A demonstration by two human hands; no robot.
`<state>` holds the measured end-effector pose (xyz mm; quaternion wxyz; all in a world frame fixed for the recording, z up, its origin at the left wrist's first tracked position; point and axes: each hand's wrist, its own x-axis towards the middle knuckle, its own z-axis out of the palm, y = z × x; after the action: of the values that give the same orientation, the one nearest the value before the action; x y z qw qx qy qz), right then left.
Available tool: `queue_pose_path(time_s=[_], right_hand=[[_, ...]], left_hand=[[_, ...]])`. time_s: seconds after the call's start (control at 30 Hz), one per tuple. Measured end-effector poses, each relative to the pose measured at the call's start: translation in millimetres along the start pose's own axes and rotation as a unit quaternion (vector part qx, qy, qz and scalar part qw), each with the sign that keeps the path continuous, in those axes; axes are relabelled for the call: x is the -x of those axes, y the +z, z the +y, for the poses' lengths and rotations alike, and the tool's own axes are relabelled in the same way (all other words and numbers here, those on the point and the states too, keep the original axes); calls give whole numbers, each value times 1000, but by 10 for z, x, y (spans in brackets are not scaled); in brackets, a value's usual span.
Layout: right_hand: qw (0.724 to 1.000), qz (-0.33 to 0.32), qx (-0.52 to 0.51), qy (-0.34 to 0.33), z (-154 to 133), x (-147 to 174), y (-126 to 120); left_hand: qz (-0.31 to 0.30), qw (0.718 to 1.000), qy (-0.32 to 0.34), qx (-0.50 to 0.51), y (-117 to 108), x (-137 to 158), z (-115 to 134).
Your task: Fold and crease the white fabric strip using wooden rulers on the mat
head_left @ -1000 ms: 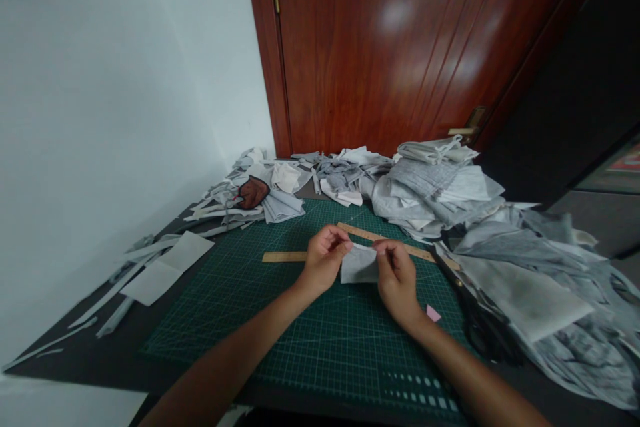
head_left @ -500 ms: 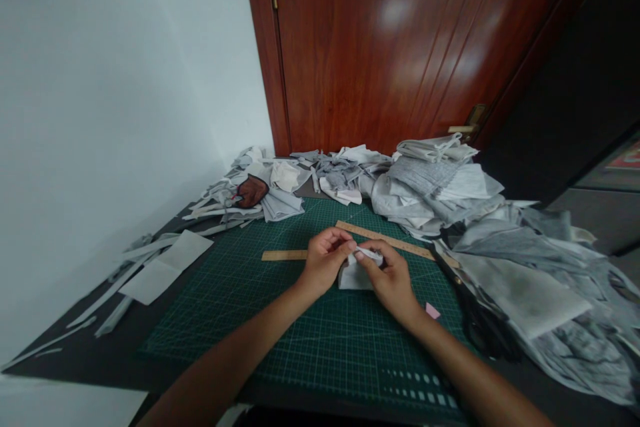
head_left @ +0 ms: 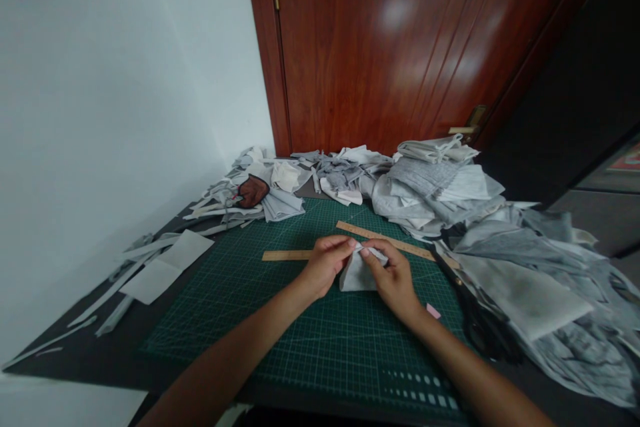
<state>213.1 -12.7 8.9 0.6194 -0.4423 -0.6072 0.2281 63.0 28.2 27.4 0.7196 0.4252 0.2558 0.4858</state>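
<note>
A small piece of light grey fabric [head_left: 359, 275] hangs from my fingers just over the green cutting mat [head_left: 320, 340]. My left hand [head_left: 326, 263] pinches its top edge between thumb and forefinger. Close beside it, my right hand [head_left: 395, 272] grips the same edge, thumb on top and fingers behind. The upper edge looks folded over; part of it is hidden by my fingers. Two wooden rulers lie past my hands: one ruler [head_left: 285, 255] runs behind my left hand, the other ruler [head_left: 385, 235] slants off to the right.
Black-handled scissors [head_left: 483, 320] and a large heap of grey fabric [head_left: 530, 280] lie on the right. A pink chip [head_left: 433, 311] rests near my right wrist. Fabric scraps [head_left: 285, 203] line the back and left, with a pale rectangular sheet [head_left: 167, 267].
My fingers have shifted slightly along the fabric's top edge, and its hanging part is turned a little, showing wider at the bottom. Both hands still pinch it.
</note>
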Motion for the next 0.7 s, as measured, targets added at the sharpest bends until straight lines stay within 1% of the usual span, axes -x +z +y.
queue_pose_path(time_s=[0.07, 0.17, 0.23, 0.3, 0.4, 0.53, 0.7], right_hand=[[1000, -13, 7, -15, 9, 2, 0], [998, -21, 29, -50, 16, 3, -6], [997, -13, 40, -68, 14, 6, -10], [996, 1, 43, -72, 9, 11, -11], [997, 18, 33, -63, -2, 17, -8], [999, 34, 10, -42, -25, 18, 4], [999, 36, -11, 28, -52, 24, 34]], left_hand=[[-4, 999, 7, -38, -13, -1, -13], [8, 996, 25, -83, -39, -18, -42], [13, 995, 34, -96, -51, -30, -62], [20, 994, 43, -101, -54, -35, -79], [26, 994, 40, -98, -47, -30, -96], [20, 996, 28, -85, -31, -15, -93], [25, 981, 95, -165, -28, 0, -62]])
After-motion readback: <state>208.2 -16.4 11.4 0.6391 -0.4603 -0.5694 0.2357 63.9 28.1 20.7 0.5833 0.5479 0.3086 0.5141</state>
